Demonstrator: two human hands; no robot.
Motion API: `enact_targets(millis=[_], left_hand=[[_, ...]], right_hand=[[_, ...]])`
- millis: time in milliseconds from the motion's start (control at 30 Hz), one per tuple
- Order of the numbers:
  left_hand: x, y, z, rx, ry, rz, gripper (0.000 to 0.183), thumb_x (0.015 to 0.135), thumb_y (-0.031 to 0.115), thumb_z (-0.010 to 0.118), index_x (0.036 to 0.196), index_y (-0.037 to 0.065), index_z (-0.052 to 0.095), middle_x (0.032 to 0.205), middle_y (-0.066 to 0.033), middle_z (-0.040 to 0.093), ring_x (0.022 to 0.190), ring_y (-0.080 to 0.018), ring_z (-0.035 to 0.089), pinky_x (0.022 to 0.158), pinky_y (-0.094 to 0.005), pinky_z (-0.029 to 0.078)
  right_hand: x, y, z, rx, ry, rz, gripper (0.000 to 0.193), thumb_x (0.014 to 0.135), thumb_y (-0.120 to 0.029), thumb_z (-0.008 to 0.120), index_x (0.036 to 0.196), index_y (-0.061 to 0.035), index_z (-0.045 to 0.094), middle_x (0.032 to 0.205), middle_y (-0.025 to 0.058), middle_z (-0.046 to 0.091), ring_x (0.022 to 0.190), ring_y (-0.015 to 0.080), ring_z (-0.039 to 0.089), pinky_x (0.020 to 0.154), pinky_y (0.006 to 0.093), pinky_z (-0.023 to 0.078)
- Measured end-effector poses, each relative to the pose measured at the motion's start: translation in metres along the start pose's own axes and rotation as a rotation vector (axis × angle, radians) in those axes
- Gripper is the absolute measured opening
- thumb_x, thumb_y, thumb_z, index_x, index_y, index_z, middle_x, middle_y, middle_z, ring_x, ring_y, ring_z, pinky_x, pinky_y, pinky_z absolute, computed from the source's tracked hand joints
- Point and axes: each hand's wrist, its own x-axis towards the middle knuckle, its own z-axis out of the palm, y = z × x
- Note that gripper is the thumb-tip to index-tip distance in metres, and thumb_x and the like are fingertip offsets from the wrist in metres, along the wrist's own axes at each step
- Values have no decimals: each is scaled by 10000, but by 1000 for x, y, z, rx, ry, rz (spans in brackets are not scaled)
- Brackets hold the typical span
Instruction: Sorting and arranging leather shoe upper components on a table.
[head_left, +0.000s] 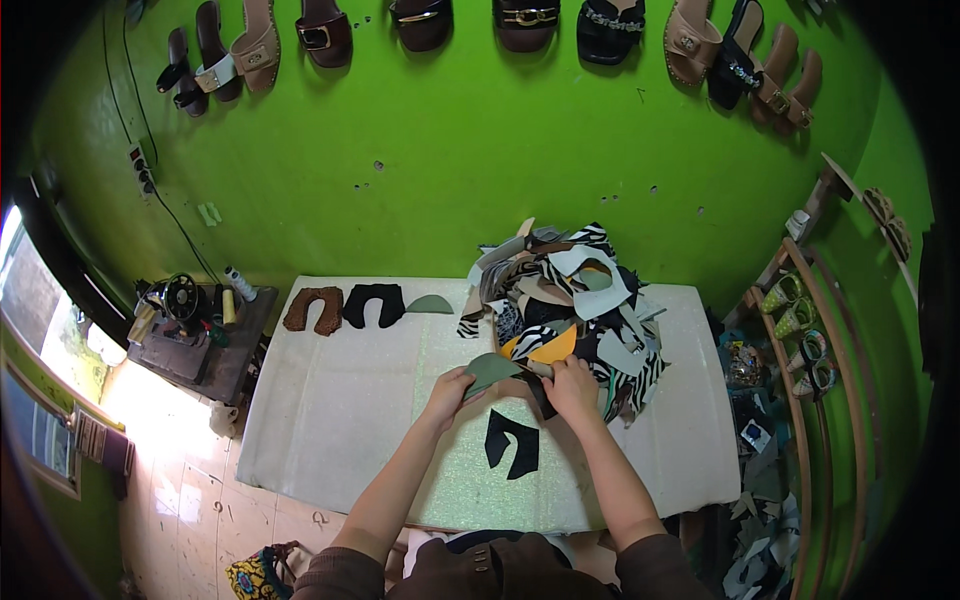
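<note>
My left hand (447,398) is closed on the edge of a green half-round piece (491,371) of leather-like material, held over the table. My right hand (573,388) reaches to the near edge of a heap of cut scraps (545,285), its fingers pinched on a small pale scrap (540,368). A yellow-orange piece (555,346) lies just beyond those fingers. Between my forearms rests a black notched piece (512,444). At the far left of the table sit a brown U-shaped piece (314,311), a black U-shaped piece (373,305) and another green half-round piece (430,304).
The white-covered table (330,420) stands against a green wall hung with sandals (610,32). To the left is a sewing machine (178,298) with thread spools. A wooden rack (800,340) holds shoes on the right, with more scraps (765,520) below it.
</note>
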Motion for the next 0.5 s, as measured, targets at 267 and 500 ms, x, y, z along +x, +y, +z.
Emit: enact_targets(millis=[267,500], left_hand=[[-2,-2,3,20,-12,-43,178,880,80,435,1011,-1,524,962,-83,571,852,-145,579,798,-266,499],[-6,-6,5,16,-9,-69,197,887,91,432,1033,-13,513,967,-90,569,859,-152,581,797,-268,502]], right_hand=[[4,14,2,364,-48,-31,146,737,-129,633,816,-61,531,786,87,581,781,250,570,654,365,452],[4,2,-11,605,170,10,137,782,-116,602,812,-25,504,748,131,597,671,303,582,577,337,446]])
